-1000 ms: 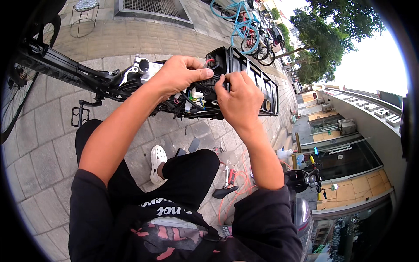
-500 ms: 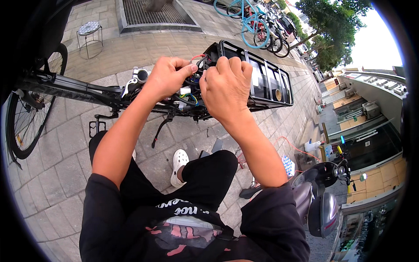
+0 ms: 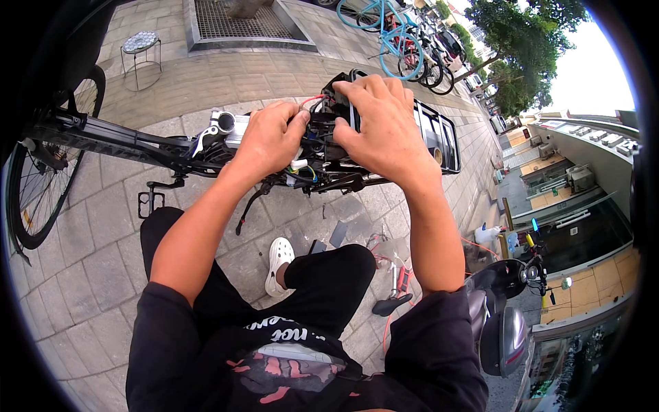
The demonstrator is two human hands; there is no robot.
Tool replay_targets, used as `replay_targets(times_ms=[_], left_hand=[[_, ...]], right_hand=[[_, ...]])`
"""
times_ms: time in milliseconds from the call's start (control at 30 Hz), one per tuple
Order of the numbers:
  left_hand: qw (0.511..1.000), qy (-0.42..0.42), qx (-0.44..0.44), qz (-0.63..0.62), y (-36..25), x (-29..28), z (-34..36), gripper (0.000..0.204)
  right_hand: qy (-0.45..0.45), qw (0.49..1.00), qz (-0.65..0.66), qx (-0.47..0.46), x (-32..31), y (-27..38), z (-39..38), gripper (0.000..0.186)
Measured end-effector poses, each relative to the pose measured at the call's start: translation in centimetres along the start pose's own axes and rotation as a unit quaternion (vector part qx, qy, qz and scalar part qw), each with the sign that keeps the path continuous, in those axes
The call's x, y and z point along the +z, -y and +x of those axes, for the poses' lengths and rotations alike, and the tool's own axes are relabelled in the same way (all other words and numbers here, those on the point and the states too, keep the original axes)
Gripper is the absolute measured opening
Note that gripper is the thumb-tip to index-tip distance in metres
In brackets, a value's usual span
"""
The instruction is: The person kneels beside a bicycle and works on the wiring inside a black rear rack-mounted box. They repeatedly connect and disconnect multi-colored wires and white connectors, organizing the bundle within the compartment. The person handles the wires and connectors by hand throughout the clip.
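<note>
A black bicycle frame (image 3: 110,137) lies across in front of me, with a bundle of wires (image 3: 319,137) exposed at the front end of its rear rack. My left hand (image 3: 271,137) is closed in a pinch beside the bundle, thumb and forefinger at the end of a red wire (image 3: 314,98). Over the front of the black rack (image 3: 449,141) my right hand (image 3: 384,130) is spread, thumb and fingers apart, fingertips touching a dark part there. White, blue and yellow-green wire ends with a white connector (image 3: 298,165) hang below my left hand. A silver clamp tube (image 3: 223,122) sticks up left of it.
On the paving lie a bicycle saddle on its post (image 3: 392,304), red-handled tools (image 3: 404,280) and dark flat pieces (image 3: 338,234). A parked scooter (image 3: 504,329) stands at the right. A stool (image 3: 140,44) and a metal tree grate (image 3: 240,27) are farther off.
My right hand has moved right, from a closed grip at the wires to a spread pose over the rack. My left hand has shifted slightly right and down, staying at the red wire.
</note>
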State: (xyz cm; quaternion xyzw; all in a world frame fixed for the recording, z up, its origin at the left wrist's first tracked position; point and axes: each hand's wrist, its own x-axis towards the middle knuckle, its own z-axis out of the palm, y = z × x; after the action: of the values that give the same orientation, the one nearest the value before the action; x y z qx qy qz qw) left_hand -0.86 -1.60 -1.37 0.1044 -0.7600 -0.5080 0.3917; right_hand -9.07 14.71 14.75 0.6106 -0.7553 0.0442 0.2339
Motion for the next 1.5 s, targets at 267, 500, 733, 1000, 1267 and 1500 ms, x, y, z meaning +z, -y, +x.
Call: replay_targets(times_ms=[267,500,733,1000,1267,1500], left_hand=[[0.995,0.054,-0.05,-0.061,1.4,0.0,0.3,0.039],[0.986,0.029,-0.151,-0.07,-0.5,-0.6,0.6,0.035],[0.99,-0.021,-0.138,-0.031,-1.8,-0.5,1.4,0.046],[0.962,0.027,-0.225,-0.153,-0.8,-2.2,4.0,0.026],[0.9,0.094,-0.262,-0.334,0.1,-2.1,5.3,0.02],[0.871,0.11,-0.248,-0.409,0.8,-2.3,5.4,0.019]], right_hand=[[0.118,0.987,0.04,-0.097,2.4,-4.2,4.3,0.034],[0.171,0.975,-0.038,-0.136,1.5,-4.2,4.4,0.032],[0.17,0.979,-0.044,-0.102,1.1,-2.8,3.7,0.045],[0.17,0.979,-0.073,-0.082,0.9,-0.9,3.2,0.052],[0.107,0.99,-0.041,-0.077,1.7,-0.8,2.8,0.051],[0.07,0.995,-0.052,-0.04,2.7,0.6,1.7,0.033]])
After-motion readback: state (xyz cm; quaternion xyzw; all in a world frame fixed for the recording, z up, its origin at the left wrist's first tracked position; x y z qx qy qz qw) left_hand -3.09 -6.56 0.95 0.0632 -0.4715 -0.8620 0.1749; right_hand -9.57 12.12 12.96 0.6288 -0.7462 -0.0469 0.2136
